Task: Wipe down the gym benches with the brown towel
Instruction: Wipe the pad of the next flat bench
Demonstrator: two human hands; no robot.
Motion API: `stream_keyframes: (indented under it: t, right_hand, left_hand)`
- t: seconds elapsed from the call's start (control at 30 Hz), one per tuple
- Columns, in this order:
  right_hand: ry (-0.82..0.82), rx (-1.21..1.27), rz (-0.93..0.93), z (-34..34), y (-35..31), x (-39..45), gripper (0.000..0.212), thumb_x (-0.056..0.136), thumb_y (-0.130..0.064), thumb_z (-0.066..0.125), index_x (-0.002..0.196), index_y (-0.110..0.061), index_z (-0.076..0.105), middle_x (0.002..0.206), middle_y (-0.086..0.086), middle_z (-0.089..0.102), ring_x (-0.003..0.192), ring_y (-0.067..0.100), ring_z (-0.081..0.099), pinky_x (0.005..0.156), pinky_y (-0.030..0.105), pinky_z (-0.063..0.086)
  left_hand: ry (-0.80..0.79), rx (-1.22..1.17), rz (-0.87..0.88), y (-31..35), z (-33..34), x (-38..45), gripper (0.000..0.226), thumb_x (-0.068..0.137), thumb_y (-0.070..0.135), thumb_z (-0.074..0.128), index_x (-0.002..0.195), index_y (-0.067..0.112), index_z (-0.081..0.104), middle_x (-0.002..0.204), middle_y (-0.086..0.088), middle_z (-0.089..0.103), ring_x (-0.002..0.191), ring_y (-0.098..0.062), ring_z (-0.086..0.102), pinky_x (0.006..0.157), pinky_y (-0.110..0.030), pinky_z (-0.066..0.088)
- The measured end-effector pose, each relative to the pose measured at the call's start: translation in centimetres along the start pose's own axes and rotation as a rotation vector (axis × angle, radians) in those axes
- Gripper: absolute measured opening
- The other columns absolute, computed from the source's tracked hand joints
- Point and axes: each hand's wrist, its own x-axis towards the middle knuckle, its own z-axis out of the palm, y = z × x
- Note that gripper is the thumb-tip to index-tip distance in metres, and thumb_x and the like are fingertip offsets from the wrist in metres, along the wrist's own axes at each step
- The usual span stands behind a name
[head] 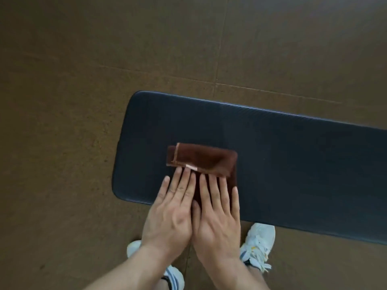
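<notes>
- On the near-left end of the dark padded bench (272, 164), the folded brown towel (202, 159) lies flat, and both hands rest side by side on its near portion.
- Left hand (171, 212): fingers straight and spread slightly, palm down, fingertips reaching the near edge of the visible towel. It grips nothing; it presses.
- Right hand (217, 218): likewise flat and extended, palm down, lying just beside the left hand and touching it along the inner edge. It covers the right near part of the towel.
- Step in hand, as judged from this position: a two-handed pressing stroke across the pad, near its rounded end.
- Keep both palms flat so that pressure spreads over the whole fold. Curling the fingers would bunch the cloth and reduce contact.
- Keep the hands together. If they separate, the fold is likely to open and drag unevenly.
- Run the strokes along the length of the pad, overlapping each pass, and carry each pass over the rounded edge, where the seam piping can hold dirt.
- Most of the pad extends to the right and out of view; that portion appears unwiped, so the task seems to be at an early stage.
- Risk: the pad surface looks smooth, so the towel may slide out from under the palms when pushed quickly. Moderate speed and steady downward load reduce this.
- White shoes (258, 245) stand on the brown floor (83, 101) close to the bench; a stable stance supports even pressure.
</notes>
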Motion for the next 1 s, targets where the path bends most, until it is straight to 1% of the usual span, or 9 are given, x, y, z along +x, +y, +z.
stream_keyframes:
  t: [0.2,0.33,0.53,0.63,0.7,0.73,0.83,0.93,1.0]
  right_hand:
    - [0.035,0.053,-0.044,-2.0,2.1,7.8,0.061,0.107,-0.038,0.032,0.163,-0.016,0.032,0.171,0.004,0.027,0.161,0.022,0.018,0.13,0.049,0.007]
    - [-0.015,0.038,-0.009,-4.4,4.5,17.7,0.059,0.112,-0.039,0.017,0.167,-0.02,0.011,0.176,0.003,0.004,0.163,0.018,-0.005,0.13,0.042,-0.013]
    - [0.076,0.022,-0.051,-4.3,7.0,12.6,0.056,0.114,-0.032,0.019,0.167,-0.011,0.015,0.175,0.009,0.009,0.163,0.02,0.0,0.132,0.044,0.002]
    - [0.031,0.081,-0.055,-3.8,8.5,4.7,0.056,0.109,-0.022,0.036,0.163,-0.011,0.03,0.171,0.013,0.027,0.161,0.027,0.018,0.131,0.046,0.015]
    - [-0.015,0.199,-0.004,-3.0,9.3,-0.8,0.047,0.096,-0.017,0.048,0.14,-0.03,0.054,0.142,0.009,0.064,0.133,0.025,0.058,0.116,0.039,0.041]
    - [-0.047,0.31,0.045,-2.8,9.5,-2.6,0.04,0.094,-0.015,0.05,0.128,-0.036,0.057,0.13,0.004,0.071,0.119,0.017,0.064,0.106,0.035,0.048]
    - [0.034,0.572,0.209,-3.2,9.5,-2.4,0.044,0.105,-0.017,0.059,0.148,-0.027,0.053,0.147,-0.008,0.062,0.138,0.003,0.054,0.118,0.035,0.042]
    - [0.15,0.391,0.011,-4.8,9.5,2.4,0.049,0.101,-0.02,0.053,0.15,-0.015,0.052,0.149,0.005,0.06,0.142,0.022,0.053,0.122,0.046,0.036]
    - [0.207,0.221,-0.003,-5.6,9.9,7.5,0.045,0.093,-0.02,0.061,0.136,-0.009,0.064,0.134,0.015,0.069,0.129,0.035,0.062,0.12,0.046,0.032]
  left_hand:
    - [0.054,0.014,0.016,0.2,-2.1,7.9,0.061,0.098,0.023,0.031,0.156,0.005,0.03,0.163,-0.012,0.031,0.154,-0.024,0.021,0.127,-0.044,0.005]
    - [0.104,0.057,-0.041,0.8,-4.6,18.6,0.057,0.108,0.025,0.022,0.162,0.013,0.009,0.17,-0.009,0.011,0.157,-0.021,0.004,0.127,-0.039,-0.007]
    - [0.111,0.125,-0.027,4.5,-1.8,14.8,0.058,0.109,0.028,0.018,0.161,0.009,0.001,0.17,-0.01,-0.006,0.157,-0.022,-0.009,0.128,-0.041,-0.002]
    - [0.036,0.05,-0.011,7.5,0.7,7.7,0.057,0.106,0.025,0.025,0.159,0.006,0.02,0.168,-0.015,0.017,0.156,-0.031,0.013,0.128,-0.045,0.01]
    - [-0.095,-0.031,-0.072,9.0,2.7,3.3,0.055,0.098,0.026,0.034,0.146,0.006,0.049,0.15,-0.015,0.052,0.141,-0.036,0.047,0.123,-0.041,0.02]
    - [-0.135,-0.086,-0.1,9.5,3.3,1.8,0.057,0.096,0.029,0.037,0.148,0.008,0.048,0.149,-0.014,0.053,0.142,-0.032,0.046,0.124,-0.037,0.018]
    - [-0.085,-0.098,0.007,9.4,3.4,1.5,0.066,0.092,0.022,0.044,0.155,0.007,0.034,0.152,-0.014,0.048,0.15,-0.025,0.031,0.128,-0.039,0.008]
    - [0.017,-0.154,0.057,8.7,0.5,6.1,0.059,0.092,0.023,0.041,0.147,0.008,0.05,0.143,-0.012,0.059,0.138,-0.026,0.051,0.128,-0.04,0.007]
    - [0.054,-0.131,0.046,7.9,-1.4,10.4,0.06,0.094,0.028,0.034,0.147,0.007,0.05,0.142,-0.015,0.06,0.138,-0.029,0.052,0.127,-0.042,0.007]
